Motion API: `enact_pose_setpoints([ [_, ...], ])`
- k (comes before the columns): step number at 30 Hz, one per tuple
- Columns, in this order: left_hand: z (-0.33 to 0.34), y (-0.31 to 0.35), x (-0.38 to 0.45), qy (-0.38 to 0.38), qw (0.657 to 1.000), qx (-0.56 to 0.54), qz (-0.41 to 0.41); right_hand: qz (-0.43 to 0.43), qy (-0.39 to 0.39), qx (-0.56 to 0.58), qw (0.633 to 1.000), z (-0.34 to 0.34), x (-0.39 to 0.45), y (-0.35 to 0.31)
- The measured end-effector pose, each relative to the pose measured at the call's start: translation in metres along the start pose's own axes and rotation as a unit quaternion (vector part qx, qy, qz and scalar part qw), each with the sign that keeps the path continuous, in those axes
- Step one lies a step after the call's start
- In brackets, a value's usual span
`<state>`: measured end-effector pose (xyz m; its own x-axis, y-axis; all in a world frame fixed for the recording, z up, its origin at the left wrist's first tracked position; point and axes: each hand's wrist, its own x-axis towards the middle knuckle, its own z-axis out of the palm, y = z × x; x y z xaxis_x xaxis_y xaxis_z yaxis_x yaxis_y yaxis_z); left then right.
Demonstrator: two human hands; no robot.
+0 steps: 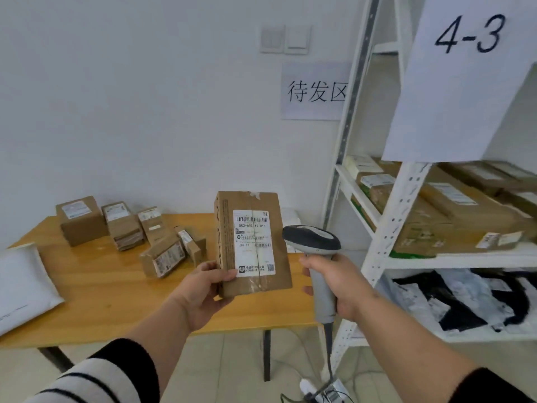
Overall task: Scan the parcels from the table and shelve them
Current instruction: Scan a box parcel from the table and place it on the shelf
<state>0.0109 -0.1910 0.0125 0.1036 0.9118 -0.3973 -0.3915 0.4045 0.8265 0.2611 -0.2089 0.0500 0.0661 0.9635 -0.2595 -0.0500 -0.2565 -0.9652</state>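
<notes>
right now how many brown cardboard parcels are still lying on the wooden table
5, clustered at the far left of the wooden table: a big cube, a taped stack, a narrow box, a small one, and a tilted front one. More may hide behind the hand-held parcel.

Left hand (203, 289): bare, forearm uncovered, lower centre of the frame. Left sleeve (96, 376): pushed up the arm, black cuff band, white knit with thin black stripes, lower left corner. Right hand (343, 286): bare, forearm uncovered. Right sleeve (494, 388): black, lower right corner.
</notes>
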Motion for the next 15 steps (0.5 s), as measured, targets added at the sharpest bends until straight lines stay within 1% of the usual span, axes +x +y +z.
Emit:
enact_pose_setpoints([
  [4,0.068,-0.018,-0.005,-0.073,0.995,0.054,-0.034,0.006,0.046,0.017,0.999,-0.067,-0.025,0.0],
  [6,0.111,-0.031,-0.004,-0.116,0.989,0.083,-0.048,-0.002,0.052,0.031,0.998,-0.105,-0.038,0.001],
  [8,0.157,-0.048,-0.002,-0.145,0.982,0.102,-0.058,-0.004,0.063,0.039,0.997,-0.148,-0.051,0.003],
  [15,0.343,-0.143,0.002,-0.212,0.965,0.132,-0.085,0.008,0.154,0.09,0.984,-0.339,-0.108,0.011],
])
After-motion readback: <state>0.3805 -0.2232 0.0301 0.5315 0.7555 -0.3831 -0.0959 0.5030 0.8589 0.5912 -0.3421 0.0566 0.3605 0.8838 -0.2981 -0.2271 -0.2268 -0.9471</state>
